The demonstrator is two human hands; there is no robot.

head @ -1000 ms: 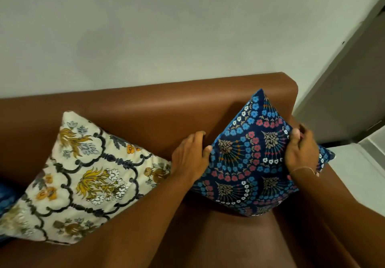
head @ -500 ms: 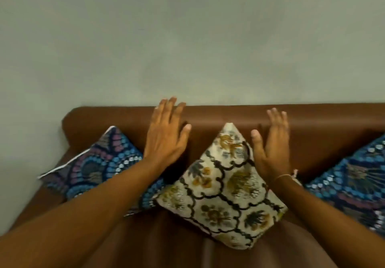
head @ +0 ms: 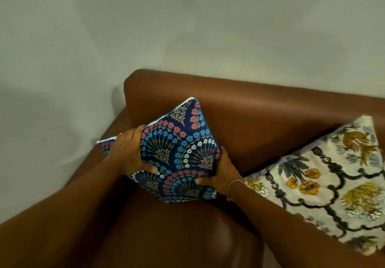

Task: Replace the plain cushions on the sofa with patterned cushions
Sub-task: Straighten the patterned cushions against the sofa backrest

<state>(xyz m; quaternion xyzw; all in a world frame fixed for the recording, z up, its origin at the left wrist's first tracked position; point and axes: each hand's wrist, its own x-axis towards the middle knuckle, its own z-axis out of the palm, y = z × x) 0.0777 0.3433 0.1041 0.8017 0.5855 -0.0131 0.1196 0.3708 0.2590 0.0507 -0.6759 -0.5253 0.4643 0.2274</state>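
Shifted since half a second ago: both hands, then flat and open above the cream floral cushion, now clasp the navy fan-pattern cushion [head: 181,151] at the sofa's left end, left hand [head: 130,151] gripping its left edge, right hand [head: 220,174] its lower right corner. Cushion stands on one corner, leaning on the backrest of the brown leather sofa [head: 260,126] beside the armrest; cream floral cushion [head: 329,182] lies near, to its right. No plain cushions visible; task judged nearly complete, only final straightening left.
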